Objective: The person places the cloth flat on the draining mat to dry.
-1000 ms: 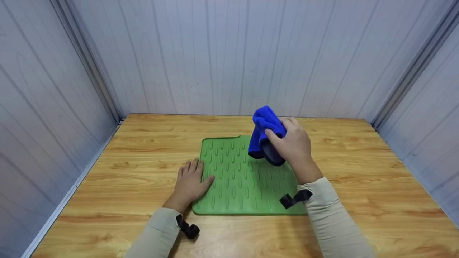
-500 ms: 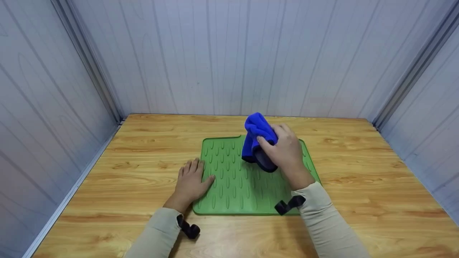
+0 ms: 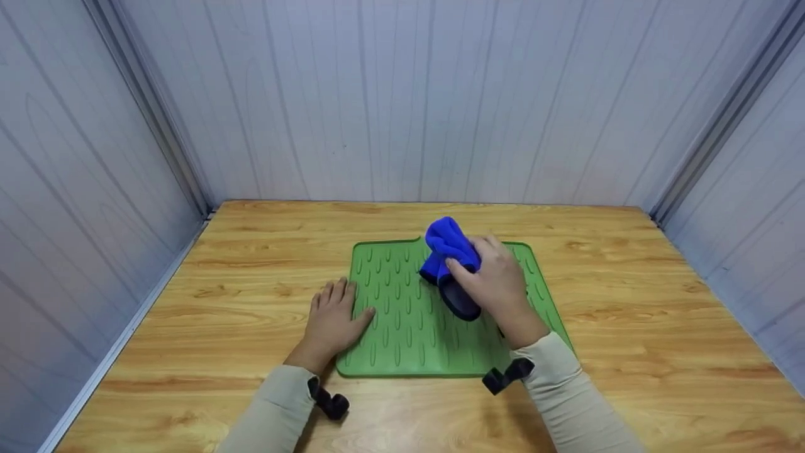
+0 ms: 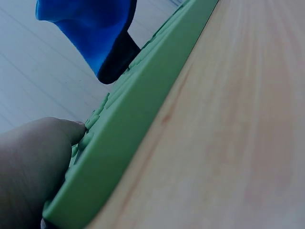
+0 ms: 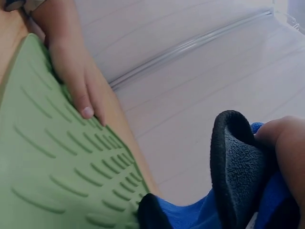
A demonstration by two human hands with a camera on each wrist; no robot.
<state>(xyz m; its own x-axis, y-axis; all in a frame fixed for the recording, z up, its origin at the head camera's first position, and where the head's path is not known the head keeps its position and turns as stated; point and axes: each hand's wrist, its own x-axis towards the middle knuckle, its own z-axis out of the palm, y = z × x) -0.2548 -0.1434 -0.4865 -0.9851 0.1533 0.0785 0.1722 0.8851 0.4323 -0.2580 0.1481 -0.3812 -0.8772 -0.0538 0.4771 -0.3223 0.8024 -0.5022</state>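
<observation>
A blue cloth (image 3: 449, 245) with dark trim and a dark grey side is bunched in my right hand (image 3: 497, 277), whose thumb and fingers grip it. The cloth (image 4: 97, 38) hangs over the green ridged mat (image 3: 396, 314); in the left wrist view its lower edge is close to the mat, and I cannot tell whether they touch. My left hand (image 3: 330, 321) rests with straight fingers at the mat's left edge. Its thumb (image 4: 57, 131) lies on the ridged surface. In the right wrist view the cloth's grey terry side (image 5: 243, 171) shows beside my right thumb.
The mat lies on a wood-grain table (image 3: 251, 264). Pale panel walls (image 3: 402, 100) stand behind the table and on both sides. Black wrist straps (image 3: 509, 375) with protruding mounts sit on both sleeves.
My right hand has moved left and down toward the near side with the cloth, which is now lower over the mat. The left hand has stayed in place.
</observation>
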